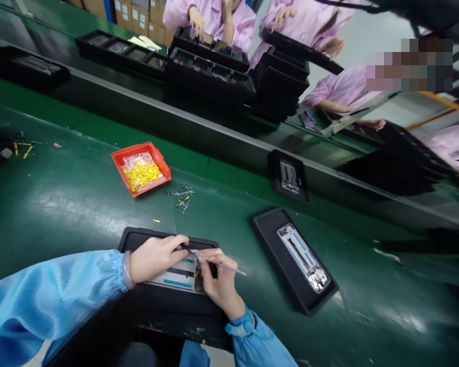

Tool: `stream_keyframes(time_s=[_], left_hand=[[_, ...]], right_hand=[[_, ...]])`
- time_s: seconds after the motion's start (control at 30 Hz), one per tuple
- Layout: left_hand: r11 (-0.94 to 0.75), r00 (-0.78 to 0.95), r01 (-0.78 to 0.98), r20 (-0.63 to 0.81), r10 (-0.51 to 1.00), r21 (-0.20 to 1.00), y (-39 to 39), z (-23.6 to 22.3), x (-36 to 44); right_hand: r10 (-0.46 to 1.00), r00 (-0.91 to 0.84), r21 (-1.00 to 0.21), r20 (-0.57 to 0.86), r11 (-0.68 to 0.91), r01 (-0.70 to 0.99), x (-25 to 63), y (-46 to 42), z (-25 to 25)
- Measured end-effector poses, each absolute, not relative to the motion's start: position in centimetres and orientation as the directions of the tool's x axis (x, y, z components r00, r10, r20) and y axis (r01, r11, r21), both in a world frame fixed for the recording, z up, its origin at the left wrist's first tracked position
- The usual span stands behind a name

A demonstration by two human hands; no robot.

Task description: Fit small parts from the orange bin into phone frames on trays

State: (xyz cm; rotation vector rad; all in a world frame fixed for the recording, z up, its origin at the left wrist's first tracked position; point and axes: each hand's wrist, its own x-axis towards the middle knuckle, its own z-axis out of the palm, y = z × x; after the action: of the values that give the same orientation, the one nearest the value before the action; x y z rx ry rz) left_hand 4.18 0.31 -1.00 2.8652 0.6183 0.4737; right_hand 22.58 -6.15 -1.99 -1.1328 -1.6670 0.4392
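A phone frame (pixel 176 279) with blue strips lies in a black foam tray (pixel 168 300) in front of me. My right hand (pixel 219 280) pinches thin silver tweezers (pixel 231 267), their shaft pointing out to the right and their tip over the frame's upper right part. From the left, my left hand (pixel 156 257) reaches over the frame, with bent fingers meeting close to the tweezers' tip. Whatever small thing lies between those fingers is hidden.
A red bin (pixel 158 191) holds yellow small parts (pixel 141 174). Loose dark strips (pixel 183 192) lie beside it. Another foam tray with a phone frame (pixel 303 257) is at right; one more tray (pixel 288 176) sits farther back. Co-workers in pink handle black trays (pixel 210 76) across the bench.
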Motion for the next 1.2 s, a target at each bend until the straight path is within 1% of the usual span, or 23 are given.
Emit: stream_keyframes(time_s=[0.1,0.33,0.5,0.67,0.83,0.93,1.0,1.03,1.1,1.2], left_hand=[[-0.898,0.862,0.370,0.272,0.427,0.236,0.3,-1.0,4.2],[-0.898,0.861,0.367,0.275,0.427,0.245,0.4,-1.1,4.2],[-0.891,0.859,0.386,0.261,0.441,0.237,0.3,-1.2,4.2],[-0.891,0.850,0.390,0.280,0.445,0.232,0.3,-1.2,4.2],[-0.875,0.855,0.397,0.235,0.462,0.276,0.3,-1.2,4.2],[-0.828,0.832,0.437,0.193,0.521,0.351,0.4,-1.2,4.2],[-0.784,0.801,0.474,0.172,0.573,0.402,0.4,-1.2,4.2],[-0.769,0.790,0.486,0.167,0.590,0.416,0.5,-1.2,4.2],[-0.764,0.782,0.490,0.175,0.598,0.420,0.5,-1.3,4.2],[-0.783,0.784,0.470,0.214,0.582,0.408,0.5,-1.4,4.3]], right_hand=[[0.854,-0.045,-0.733,0.518,0.470,0.492,22.6,-6.1,-2.1],[0.875,-0.097,-0.747,0.474,0.458,0.483,22.8,-6.0,-2.5],[0.847,-0.182,-0.692,0.499,0.516,0.505,22.8,-5.7,-2.2],[0.842,-0.249,-0.640,0.478,0.528,0.558,22.6,-5.5,-1.3],[0.821,-0.298,-0.546,0.487,0.553,0.629,22.5,-5.6,-1.2],[0.819,-0.304,-0.542,0.487,0.556,0.630,22.4,-5.4,-1.3],[0.839,-0.247,-0.590,0.484,0.522,0.615,22.4,-5.3,-1.5],[0.856,-0.191,-0.631,0.480,0.488,0.603,22.3,-5.3,-1.6],[0.882,-0.013,-0.738,0.471,0.401,0.543,22.3,-5.3,-2.0],[0.861,0.291,-0.881,0.417,0.304,0.363,22.3,-5.4,-2.5]])
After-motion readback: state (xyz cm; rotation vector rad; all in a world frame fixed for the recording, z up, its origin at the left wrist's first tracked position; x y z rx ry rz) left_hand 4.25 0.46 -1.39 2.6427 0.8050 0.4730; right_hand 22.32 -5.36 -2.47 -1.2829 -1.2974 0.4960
